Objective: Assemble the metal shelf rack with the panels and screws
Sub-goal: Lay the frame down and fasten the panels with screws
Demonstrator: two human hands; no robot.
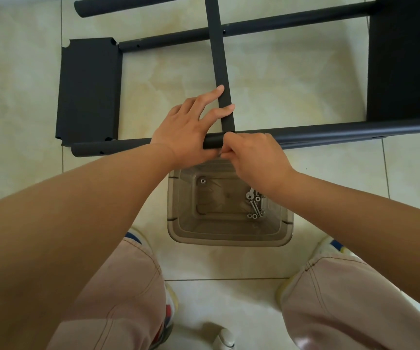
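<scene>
Frame parts counted on the tiled floor: four dark tubes and two dark flat panels in view. Three long tubes run roughly side to side: a near tube, a middle tube and a far tube at the top edge. One cross tube runs front to back over the middle tube, its near end touching the near tube. Left panel lies flat between the left ends of the near and middle tubes. Right panel sits at the right edge of view, between the same two tubes; partly cut off.

Left hand: palm resting across the near tube, fingers straight and spread, two of them pressing on the cross tube close to the joint. Right hand: fingers curled, tips pinched together at the near side of the near tube just below the joint. What they pinch is too small to identify.

Clear plastic bin stands on the floor just in front of the near tube, between the person's knees. Inside: a cluster of screws in the right part, count not clear, plus one separate small fastener at the far left corner. Right wrist overlaps the bin's far right corner.
</scene>
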